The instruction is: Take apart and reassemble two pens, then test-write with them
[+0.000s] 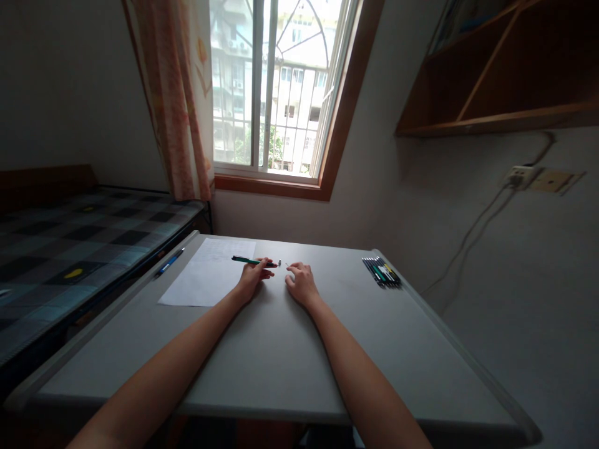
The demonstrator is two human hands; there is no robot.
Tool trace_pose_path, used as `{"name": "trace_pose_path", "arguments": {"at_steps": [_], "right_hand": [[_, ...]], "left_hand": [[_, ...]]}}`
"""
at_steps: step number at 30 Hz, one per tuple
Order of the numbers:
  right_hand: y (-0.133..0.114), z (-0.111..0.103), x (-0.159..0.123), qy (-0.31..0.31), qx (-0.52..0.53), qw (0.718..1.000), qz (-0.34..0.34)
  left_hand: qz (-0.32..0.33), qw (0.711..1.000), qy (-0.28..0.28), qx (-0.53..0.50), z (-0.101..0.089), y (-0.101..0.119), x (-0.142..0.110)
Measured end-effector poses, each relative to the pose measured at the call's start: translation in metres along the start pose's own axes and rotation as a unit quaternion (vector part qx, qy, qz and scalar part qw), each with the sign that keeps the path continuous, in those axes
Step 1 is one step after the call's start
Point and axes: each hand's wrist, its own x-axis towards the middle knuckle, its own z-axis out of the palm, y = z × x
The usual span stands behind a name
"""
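Note:
My left hand (255, 276) pinches a dark green and black pen (243, 259), which points sideways with one end toward my right hand. My right hand (302, 284) rests on the table a short way to the right. Its thumb and forefinger are closed around something thin and tiny, with only a pale tip showing. Between the two hands is a small metallic piece (279, 262), too small to make out as a kind. Under and beside my left hand lies a white sheet of paper (187, 287) with faint marks near its top.
On the light grey table (266, 362), several dark pens (381, 272) lie in a row by the right edge. A blue pen (169, 262) lies near the left edge. A bed (103, 231) stands to the left, a window (276, 93) ahead, and a wooden shelf (496, 118) hangs upper right.

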Motion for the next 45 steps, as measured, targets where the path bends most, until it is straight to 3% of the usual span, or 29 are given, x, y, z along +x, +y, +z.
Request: {"name": "trace_pose_path", "arguments": {"at_steps": [10, 31, 45], "right_hand": [[-0.0019, 0.0011, 0.0013, -0.086, -0.090, 0.992, 0.036], [-0.0030, 0.0027, 0.0018, -0.111, -0.117, 0.986, 0.040], [-0.0013, 0.0032, 0.0042, -0.167, -0.133, 0.977, 0.025]], "left_hand": [[0.004, 1.000, -0.006, 0.006, 0.0004, 0.0023, -0.0014], [-0.005, 1.000, -0.003, -0.002, 0.0016, 0.0046, -0.0027], [-0.001, 1.000, -0.007, 0.003, -0.0002, 0.0017, -0.0010]]}}
